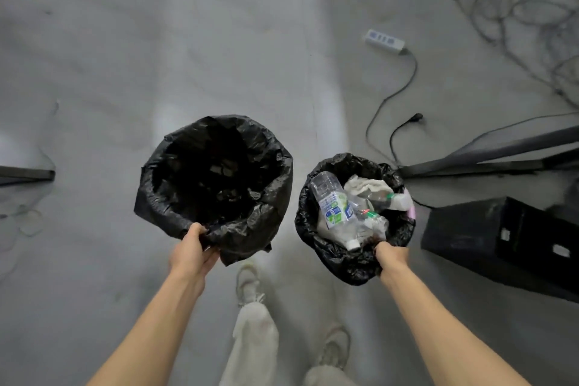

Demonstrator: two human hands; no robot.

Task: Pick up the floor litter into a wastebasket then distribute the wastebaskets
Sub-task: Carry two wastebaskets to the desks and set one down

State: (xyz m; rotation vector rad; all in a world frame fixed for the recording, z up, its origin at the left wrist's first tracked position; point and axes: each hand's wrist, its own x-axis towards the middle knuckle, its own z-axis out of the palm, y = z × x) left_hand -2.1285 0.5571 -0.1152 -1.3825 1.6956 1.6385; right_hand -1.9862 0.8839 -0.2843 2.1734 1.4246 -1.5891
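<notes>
The floor [94, 78] is smooth grey concrete with a dull sheen, and both baskets hang above it, carried at the person's front.

On the left, the left hand [191, 252] is closed on the near rim of the larger wastebasket [216, 178], thumb on top and fingers curled under, the bare forearm reaching straight out. Its liner is thin, crinkled black plastic, glossy at the folds, bunched over a round mouth; inside I see only dark wrinkled film. The basket sits just beyond the knuckles, tipped a little toward the far side.

Between the arms, pale loose trousers and two light shoes [249, 282] show on the floor.

On the right, the right hand [391, 255] pinches the near rim of the smaller wastebasket [344, 263], fingers buried in the same crumpled black plastic. Litter fills it: a clear, crushed plastic bottle [333, 207] with a blue-and-green label, cap end toward the hand, and crumpled whitish paper [368, 186] behind it.

Farther right a black boxy case [501, 241] stands near, dark metal legs [485, 153] slant across, and a white power strip [384, 40] lies far off with its cord.
</notes>
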